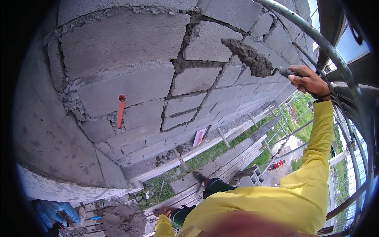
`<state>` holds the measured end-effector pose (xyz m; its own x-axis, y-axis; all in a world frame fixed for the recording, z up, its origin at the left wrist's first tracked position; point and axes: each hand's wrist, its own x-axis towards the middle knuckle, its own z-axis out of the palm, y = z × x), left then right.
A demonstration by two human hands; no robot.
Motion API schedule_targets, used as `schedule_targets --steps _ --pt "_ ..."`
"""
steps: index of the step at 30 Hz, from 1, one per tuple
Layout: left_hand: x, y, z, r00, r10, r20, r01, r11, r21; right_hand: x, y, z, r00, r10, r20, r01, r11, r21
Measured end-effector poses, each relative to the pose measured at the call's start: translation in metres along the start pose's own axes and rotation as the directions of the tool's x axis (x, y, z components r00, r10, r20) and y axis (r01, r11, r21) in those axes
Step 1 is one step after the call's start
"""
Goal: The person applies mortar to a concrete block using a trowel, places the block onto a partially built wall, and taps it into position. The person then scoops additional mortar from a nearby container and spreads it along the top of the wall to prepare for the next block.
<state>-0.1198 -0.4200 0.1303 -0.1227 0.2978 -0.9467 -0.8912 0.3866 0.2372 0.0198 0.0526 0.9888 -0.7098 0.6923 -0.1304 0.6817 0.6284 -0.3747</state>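
Presently, R hand [310, 81] wrapped round trowel [282, 71], mortar [252, 59] heaped on it, trowel raised nr block wall [130, 39], contact unclear, L hand [164, 211] low nr dk shorts [215, 188], grip can't tell, orange pipe [121, 112] jutting from wall, pink board [198, 137] below.

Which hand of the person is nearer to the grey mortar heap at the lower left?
Left. The left hand is low, to the right of the mortar heap in the picture; the right hand is raised far from it, gripping a trowel.
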Motion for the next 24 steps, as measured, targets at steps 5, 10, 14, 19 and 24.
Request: schedule_targets --steps 5,10,14,19,24 --pt "0.027 -0.039 0.022 0.999 -0.035 0.016 0.036 0.998 -0.058 0.019 -0.045 -0.064 0.987 -0.029 -0.159 0.024 0.999 -0.036" --pt "0.046 -0.058 0.030 1.000 -0.026 0.013 0.028 0.993 -0.115 0.051 -0.067 -0.088 0.937 -0.068 -0.342 0.044 0.996 -0.077" --pt "0.046 -0.054 0.013 0.969 0.065 0.237 -0.052 0.997 -0.063 0.062 -0.078 -0.095 0.904 -0.159 -0.397 0.130 0.986 -0.100" --pt "0.044 -0.047 -0.002 0.928 0.102 0.357 -0.084 0.994 -0.066 0.062 -0.087 -0.103 0.909 -0.102 -0.404 0.083 0.994 -0.064" --pt "0.045 -0.040 0.002 0.943 0.083 0.322 -0.041 0.990 -0.135 0.084 -0.091 -0.115 0.917 -0.191 -0.351 0.195 0.980 -0.026"
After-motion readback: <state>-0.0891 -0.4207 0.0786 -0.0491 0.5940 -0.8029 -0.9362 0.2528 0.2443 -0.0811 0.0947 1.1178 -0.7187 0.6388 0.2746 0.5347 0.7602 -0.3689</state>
